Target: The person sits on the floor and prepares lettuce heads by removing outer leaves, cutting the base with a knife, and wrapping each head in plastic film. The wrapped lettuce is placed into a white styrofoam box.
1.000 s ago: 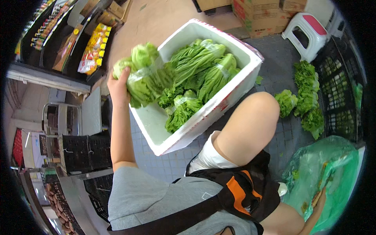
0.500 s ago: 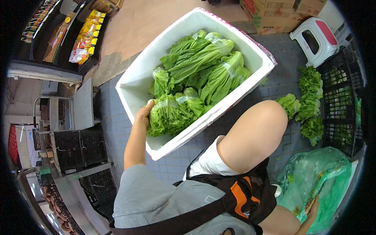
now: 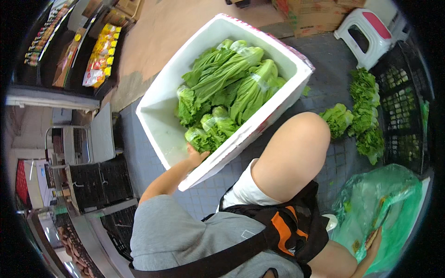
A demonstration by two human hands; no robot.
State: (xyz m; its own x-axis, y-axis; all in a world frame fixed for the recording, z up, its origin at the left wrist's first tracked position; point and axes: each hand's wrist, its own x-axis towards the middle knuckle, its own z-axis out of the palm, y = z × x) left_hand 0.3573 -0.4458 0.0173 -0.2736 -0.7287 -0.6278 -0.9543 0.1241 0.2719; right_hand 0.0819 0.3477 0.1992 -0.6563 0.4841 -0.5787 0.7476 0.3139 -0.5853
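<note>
Inside a white foam box (image 3: 157, 125) lie several bundles of leafy greens (image 3: 222, 69), some bound with clear tape. My left hand (image 3: 197, 155) reaches into the box's near corner, closed around the near end of a frilly lettuce bundle (image 3: 217, 127); part of the fingers is hidden by leaves and the box wall. At the lower right, my right hand (image 3: 373, 238) is closed on a translucent green plastic bag (image 3: 371, 199), its fingers only partly visible.
More lettuce (image 3: 364, 111) lies on the tiled floor at right, beside a black plastic crate (image 3: 401, 111). Beyond stand a white stool (image 3: 366, 39) with a red top and cardboard boxes (image 3: 315, 16). Shelves of packets (image 3: 102, 55) and dark crates (image 3: 99, 183) line the left.
My left hand has moved right and lower into the box, and the lettuce bundle now sits deeper against the other greens. My right hand stays at the green bag. The view has shifted slightly.
</note>
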